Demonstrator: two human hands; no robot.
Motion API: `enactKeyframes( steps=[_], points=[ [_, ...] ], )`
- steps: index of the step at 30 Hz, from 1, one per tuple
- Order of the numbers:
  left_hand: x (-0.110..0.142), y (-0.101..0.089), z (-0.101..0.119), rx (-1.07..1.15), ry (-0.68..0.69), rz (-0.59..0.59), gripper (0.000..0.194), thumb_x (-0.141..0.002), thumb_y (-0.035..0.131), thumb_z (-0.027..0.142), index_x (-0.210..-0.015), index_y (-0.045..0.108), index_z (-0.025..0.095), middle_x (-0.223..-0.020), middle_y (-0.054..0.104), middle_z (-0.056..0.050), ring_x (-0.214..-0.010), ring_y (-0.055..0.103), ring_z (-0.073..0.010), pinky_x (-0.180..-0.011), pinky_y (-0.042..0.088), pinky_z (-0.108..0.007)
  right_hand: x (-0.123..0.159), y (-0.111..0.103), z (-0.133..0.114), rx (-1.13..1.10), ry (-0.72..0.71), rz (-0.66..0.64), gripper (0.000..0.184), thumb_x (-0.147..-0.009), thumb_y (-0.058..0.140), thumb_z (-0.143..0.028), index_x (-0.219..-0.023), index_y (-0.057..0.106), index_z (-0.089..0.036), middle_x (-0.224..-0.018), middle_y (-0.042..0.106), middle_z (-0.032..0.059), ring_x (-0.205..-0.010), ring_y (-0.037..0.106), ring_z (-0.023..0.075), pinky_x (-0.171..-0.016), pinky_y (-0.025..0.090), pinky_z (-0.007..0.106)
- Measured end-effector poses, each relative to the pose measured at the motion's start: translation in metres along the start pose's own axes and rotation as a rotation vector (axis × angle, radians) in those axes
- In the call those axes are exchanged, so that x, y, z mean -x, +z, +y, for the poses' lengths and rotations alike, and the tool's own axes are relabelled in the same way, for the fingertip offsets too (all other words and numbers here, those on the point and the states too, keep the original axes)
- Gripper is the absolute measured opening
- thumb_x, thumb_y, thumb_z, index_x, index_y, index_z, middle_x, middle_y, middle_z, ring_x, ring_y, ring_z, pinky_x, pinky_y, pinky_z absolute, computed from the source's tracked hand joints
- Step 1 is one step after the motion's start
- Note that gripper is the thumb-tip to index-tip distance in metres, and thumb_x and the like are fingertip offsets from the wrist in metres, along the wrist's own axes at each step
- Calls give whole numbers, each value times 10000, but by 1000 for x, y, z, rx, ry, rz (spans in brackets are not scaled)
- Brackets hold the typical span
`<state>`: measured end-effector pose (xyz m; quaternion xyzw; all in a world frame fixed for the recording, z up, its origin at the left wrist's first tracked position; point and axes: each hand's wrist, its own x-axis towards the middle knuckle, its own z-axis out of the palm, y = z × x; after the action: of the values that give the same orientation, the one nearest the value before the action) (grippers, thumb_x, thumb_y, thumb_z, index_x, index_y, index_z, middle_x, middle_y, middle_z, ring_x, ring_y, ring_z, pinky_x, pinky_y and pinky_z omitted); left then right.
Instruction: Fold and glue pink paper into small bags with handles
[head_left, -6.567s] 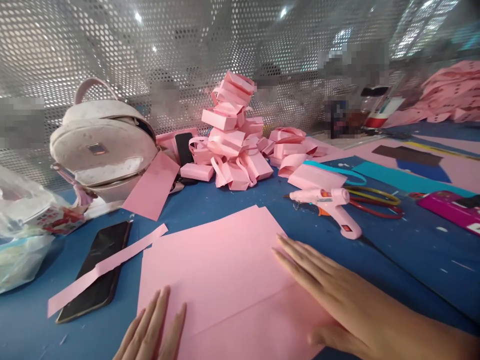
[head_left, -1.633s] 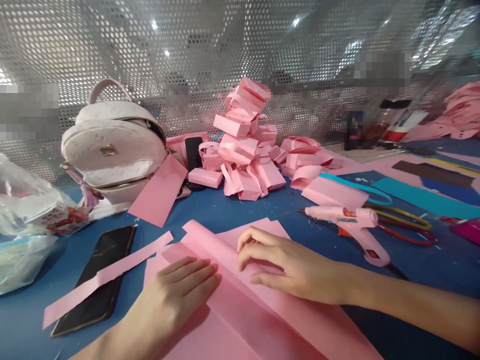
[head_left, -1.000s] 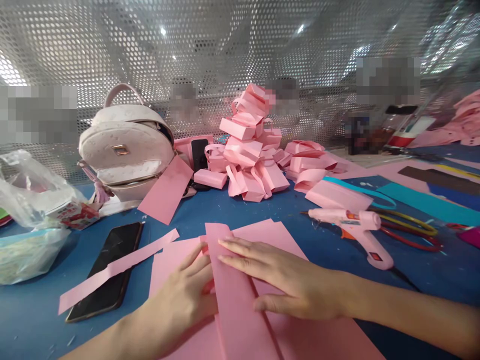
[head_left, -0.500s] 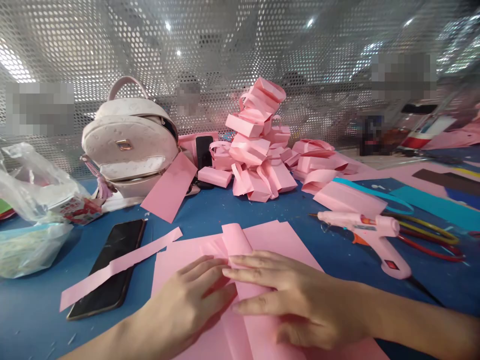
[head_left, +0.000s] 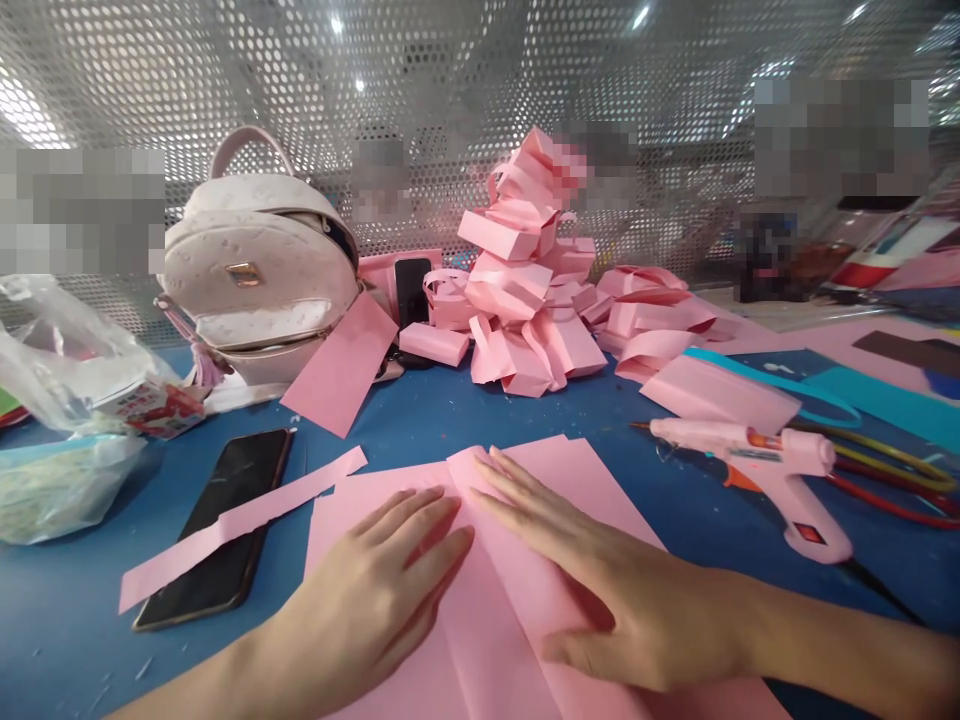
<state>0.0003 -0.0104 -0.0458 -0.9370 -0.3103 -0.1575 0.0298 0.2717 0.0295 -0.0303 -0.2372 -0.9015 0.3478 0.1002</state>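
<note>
A large sheet of pink paper [head_left: 480,630], with a lengthwise fold down its middle, lies in front of me over more pink sheets [head_left: 600,480]. My left hand [head_left: 382,580] rests on it left of the fold, fingers stretched out and pointing away to the right. My right hand [head_left: 592,570] presses on the folded strip, its fingers extended along it and the thumb apart. Neither hand grips the paper. A narrow pink paper strip [head_left: 247,520] lies across a black phone [head_left: 217,550] to the left. Right of the sheets lies a pink hot glue gun [head_left: 757,460], its nozzle pointing left.
Behind the sheets rises a pile of folded pink paper boxes [head_left: 517,290]. A white backpack [head_left: 262,270] stands at the back left, near a plastic bag [head_left: 60,380]. Turquoise paper [head_left: 885,400] lies at the right, and a perforated metal screen [head_left: 465,60] runs behind.
Earlier the sheet lay flat under both hands; then it was folded over lengthwise. My right hand has since slid forward along the fold, its fingers straightening. The view has shifted slightly.
</note>
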Motion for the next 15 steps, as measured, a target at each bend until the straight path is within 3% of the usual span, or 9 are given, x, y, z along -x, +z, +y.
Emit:
enactKeyframes(
  steps=[6,15],
  points=[
    [-3,-1,1,-21,5,19,334,-991,423,159,-1263,603,85,-1288,640,-189,-1223,600,-336,-981,561,-507,-1,4,0,42,-37,-4,896,-924,593,-474,-1587,71,-174,-1651,40,132,-1512,10,312,-1204,149,531],
    [1,2,2,12,-37,27,372,-1002,439,201,-1342,515,68,-1365,583,-205,-1261,573,-321,-1009,541,-495,2,6,3,112,22,-34,879,-897,625,-456,-1578,155,-157,-1644,41,143,-1511,13,321,-1203,164,539]
  ],
)
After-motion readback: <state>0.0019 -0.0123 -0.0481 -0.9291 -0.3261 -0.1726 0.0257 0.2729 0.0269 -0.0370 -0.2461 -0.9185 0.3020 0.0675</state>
